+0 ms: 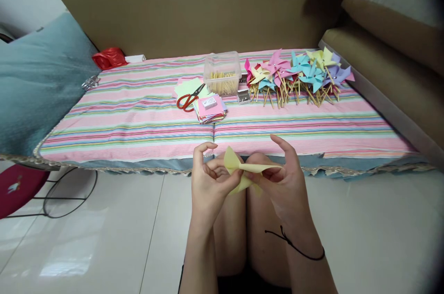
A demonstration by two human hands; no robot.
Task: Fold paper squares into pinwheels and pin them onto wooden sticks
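A pale yellow paper [231, 160], cut and partly folded into pinwheel shape, is held above my knees. My left hand [211, 178] pinches it near the centre with the thumb, its index finger raised and bent. From the other side, my right hand [282, 180] grips the same paper between thumb and fingers, index finger pointing up. The fingertips of both hands nearly meet at the paper's middle. Whether a pin is there cannot be made out.
On the striped cloth [138, 122] lie red-handled scissors [187, 100], stacked coloured paper [213, 111], a clear box [222, 74] of wooden sticks, a small open box [243, 96] and several finished pinwheels [277, 65]. A red bag [110, 58] lies at the back left, a red stool [21, 190] at left.
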